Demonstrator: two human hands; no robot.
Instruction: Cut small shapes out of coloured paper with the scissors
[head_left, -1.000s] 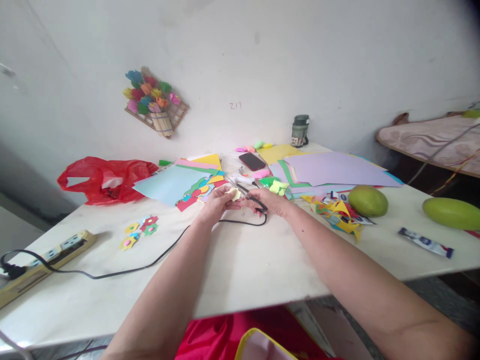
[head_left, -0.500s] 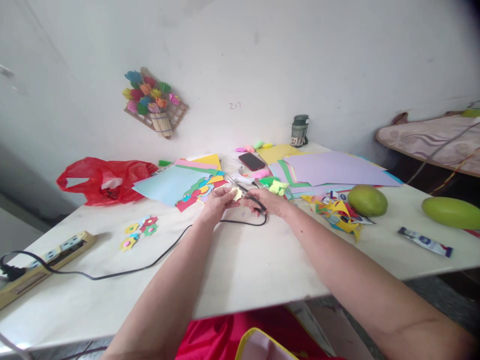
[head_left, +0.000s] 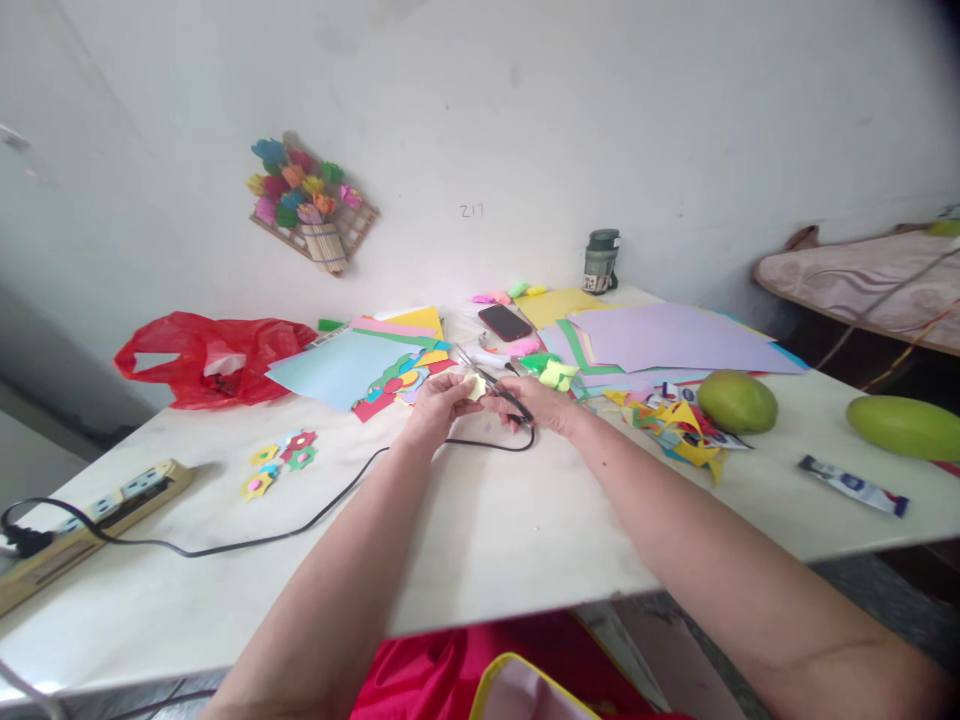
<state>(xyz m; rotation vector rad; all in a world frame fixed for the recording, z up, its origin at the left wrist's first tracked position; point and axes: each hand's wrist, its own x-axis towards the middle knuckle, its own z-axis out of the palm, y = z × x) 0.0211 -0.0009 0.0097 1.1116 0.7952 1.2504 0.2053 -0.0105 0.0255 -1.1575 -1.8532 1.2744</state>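
Note:
Near the middle of the white table (head_left: 517, 540), my left hand (head_left: 442, 405) pinches a small pale yellow paper piece (head_left: 476, 388). My right hand (head_left: 534, 402) is closed on the dark handles of a pair of scissors (head_left: 513, 400). The scissor blades point up and to the left, right beside the paper piece. Fingers partly hide both the paper and the handles. Coloured paper scraps and cut shapes (head_left: 405, 378) lie just beyond my left hand. A crumpled light yellow-green paper (head_left: 558, 375) is just beyond my right hand.
At the left are a red plastic bag (head_left: 202, 375), small paper flowers (head_left: 289, 455) and a power strip (head_left: 97, 525) with a black cord. Paper sheets (head_left: 675, 338), a phone (head_left: 505, 322) and a bottle (head_left: 601, 262) stand or lie behind. Scraps (head_left: 686, 430) and green fruit (head_left: 737, 402) are right.
The view has shifted very slightly. Both hands keep nearly the same position, with the paper piece and scissors still held.

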